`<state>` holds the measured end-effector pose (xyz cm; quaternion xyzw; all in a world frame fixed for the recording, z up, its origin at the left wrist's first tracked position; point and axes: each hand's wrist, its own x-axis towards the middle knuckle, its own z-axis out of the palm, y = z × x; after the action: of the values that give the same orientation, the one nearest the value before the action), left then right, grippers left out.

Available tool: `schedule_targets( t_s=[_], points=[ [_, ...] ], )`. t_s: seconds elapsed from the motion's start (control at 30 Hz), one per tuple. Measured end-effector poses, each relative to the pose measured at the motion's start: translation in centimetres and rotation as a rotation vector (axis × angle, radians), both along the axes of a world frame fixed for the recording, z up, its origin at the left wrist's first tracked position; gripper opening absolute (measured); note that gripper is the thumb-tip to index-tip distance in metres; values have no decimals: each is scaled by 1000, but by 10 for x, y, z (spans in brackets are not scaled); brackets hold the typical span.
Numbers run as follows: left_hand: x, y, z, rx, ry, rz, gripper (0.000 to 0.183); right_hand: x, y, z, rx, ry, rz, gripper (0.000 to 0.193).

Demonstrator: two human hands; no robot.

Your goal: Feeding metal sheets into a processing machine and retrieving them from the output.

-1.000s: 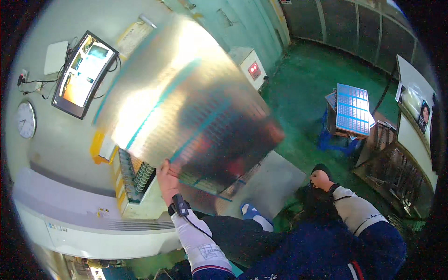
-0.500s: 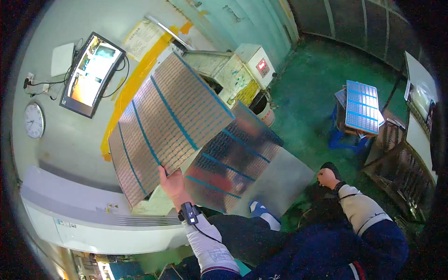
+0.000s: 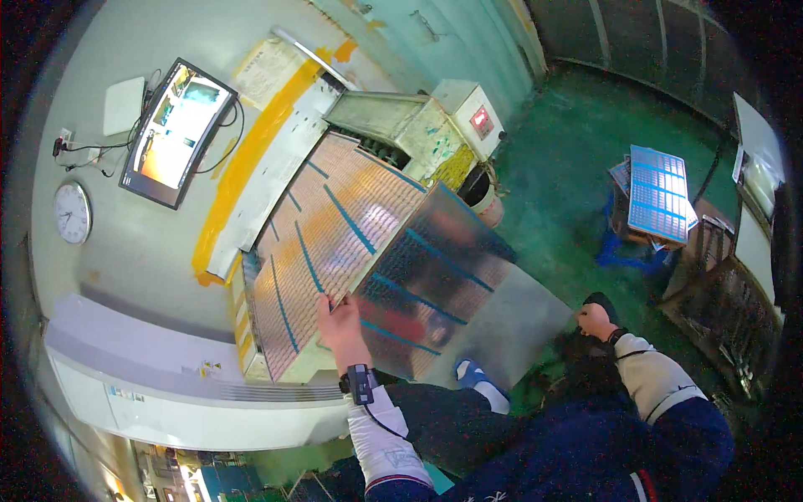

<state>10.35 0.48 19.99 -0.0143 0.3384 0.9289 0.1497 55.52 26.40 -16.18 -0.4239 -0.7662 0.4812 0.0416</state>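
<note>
A copper-coloured panel [image 3: 330, 222] with a fine grid and blue strips lies on the bed of a machine [image 3: 393, 125]. My left hand [image 3: 341, 325] is at its near edge, the fingers closed on it. Off to the right, my right hand [image 3: 595, 321] pinches the corner of a translucent greyish sheet [image 3: 519, 322]. Next to the machine bed is a second, darker and shinier panel [image 3: 452, 251] with blue strips, adjoining that sheet. Whether the sheet lies over or under this panel, I cannot tell.
A control box [image 3: 473, 121] stands at the machine's far end, above a bucket [image 3: 483, 197]. More panels [image 3: 658, 192] are stacked on a blue stand [image 3: 617, 243] at right. A monitor [image 3: 180, 134] and clock [image 3: 73, 212] hang on the left wall, above an air conditioner [image 3: 192, 393].
The copper-coloured panel, tilted up before, has come down onto the machine bed, uncovering the far end of the bed. My left hand went with its edge; the right keeps its pinch.
</note>
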Motion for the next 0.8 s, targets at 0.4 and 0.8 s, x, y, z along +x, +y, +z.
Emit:
schedule_targets(
  t_s=[0.4,0.8],
  points=[
    [10,19,-11,-15,15,-66,17,2,4,-25,-37,-59,-35,21],
    [0,20,-17,90,-92,-99,16,-5,-1,23,-144,23,-35,21]
  ],
)
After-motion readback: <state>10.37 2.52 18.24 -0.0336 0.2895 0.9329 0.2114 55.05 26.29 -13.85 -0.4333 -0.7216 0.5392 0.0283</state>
